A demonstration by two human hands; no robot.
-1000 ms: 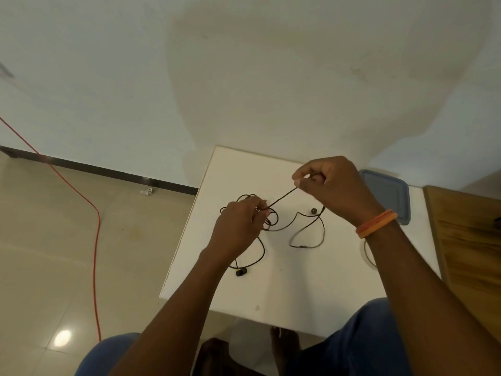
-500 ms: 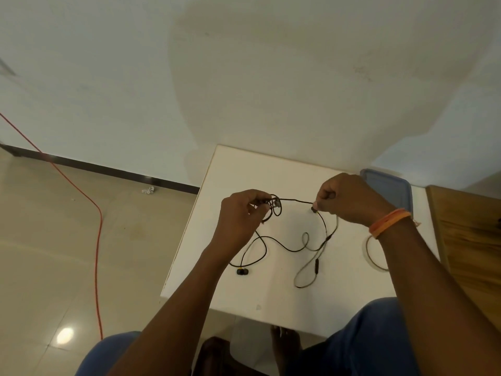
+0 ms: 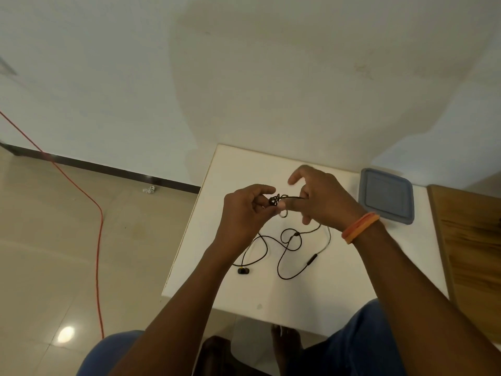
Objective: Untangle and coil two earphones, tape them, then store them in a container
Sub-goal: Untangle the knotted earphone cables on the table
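A black earphone cable (image 3: 284, 241) is seen partly tangled: a tight knot (image 3: 276, 200) is held above a white table, while loose loops are draped on the tabletop below. One black earbud (image 3: 243, 271) lies near the front-left edge. A grey-blue lidded container (image 3: 386, 195) is placed flat at the far right.

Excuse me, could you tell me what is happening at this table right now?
A person is untangling black earphones over a white table. The left hand pinches a knotted clump of cable while the right hand holds the strand leading out of it. The rest lies loose on the table, uncoiled. A grey-lidded container waits at the right, shut.
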